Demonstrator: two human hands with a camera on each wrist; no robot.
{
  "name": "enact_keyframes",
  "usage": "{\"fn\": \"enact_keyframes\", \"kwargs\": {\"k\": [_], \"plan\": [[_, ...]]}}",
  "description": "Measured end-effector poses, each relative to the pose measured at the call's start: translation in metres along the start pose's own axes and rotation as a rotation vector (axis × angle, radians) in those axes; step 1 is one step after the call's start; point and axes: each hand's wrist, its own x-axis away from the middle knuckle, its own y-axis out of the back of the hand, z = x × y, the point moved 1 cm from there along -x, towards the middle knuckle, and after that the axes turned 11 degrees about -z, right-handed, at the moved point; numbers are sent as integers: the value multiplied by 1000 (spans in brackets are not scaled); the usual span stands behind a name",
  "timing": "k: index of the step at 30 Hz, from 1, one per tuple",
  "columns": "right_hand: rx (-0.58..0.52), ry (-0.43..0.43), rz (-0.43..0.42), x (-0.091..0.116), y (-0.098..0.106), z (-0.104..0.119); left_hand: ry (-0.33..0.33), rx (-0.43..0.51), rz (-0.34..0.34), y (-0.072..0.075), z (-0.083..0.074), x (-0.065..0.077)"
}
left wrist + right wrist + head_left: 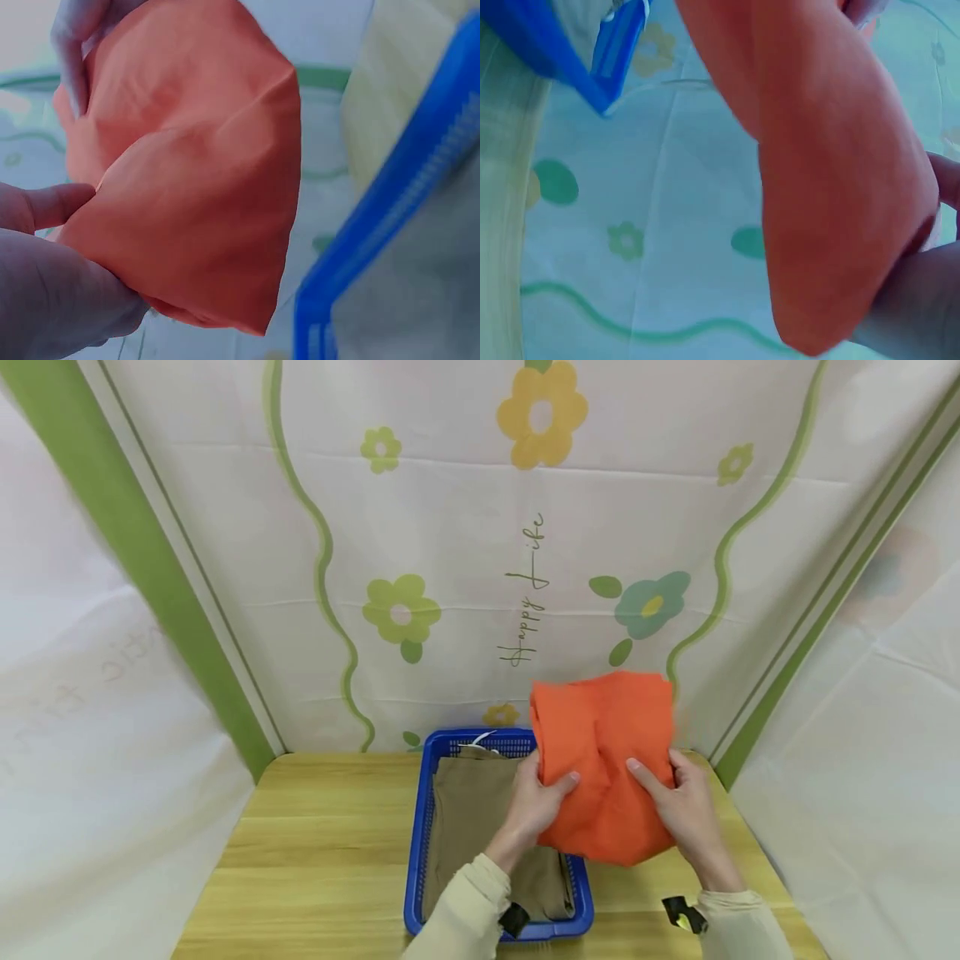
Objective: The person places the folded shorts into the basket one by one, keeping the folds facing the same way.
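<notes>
A folded orange cloth (607, 735) is held up between both hands, over the right side of a blue basket (414, 860) and the table beside it. My left hand (534, 802) grips its left edge, thumb on the near face and fingers behind. On the opposite edge, my right hand (686, 806) pinches it the same way. The cloth sags a little in the middle, with a crease running down between the thumbs. In the left wrist view the cloth (202, 172) hangs in a fold between the two hands. Inside the basket lies a folded brown cloth (468, 810).
The basket stands on a wooden table (322, 843). White cords (480, 742) lie at the basket's back end. A white curtain with printed flowers (450, 527) rises behind the table, and more white curtain panels (862, 760) hang at both sides.
</notes>
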Motion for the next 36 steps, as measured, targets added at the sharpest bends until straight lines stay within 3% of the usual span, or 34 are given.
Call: {"fn": "enact_keyframes", "kwargs": {"k": [8, 13, 17, 22, 28, 36], "plan": [[-129, -86, 216, -11, -48, -9, -37, -134, -4, 58, -4, -27], [-184, -153, 366, -18, -80, -21, -33, -203, -15, 91, 8, -40], [-188, -192, 426, -19, -104, -33, 20, -218, -20, 110, 23, -47], [-171, -260, 445, -16, -126, -49, 123, -228, -25, 127, 41, -47], [-118, -277, 453, -4, -133, -65, 229, -232, 1, 139, 59, -41], [83, -271, 457, 9, -132, -75, 369, -256, 72, 151, 66, -33]]}}
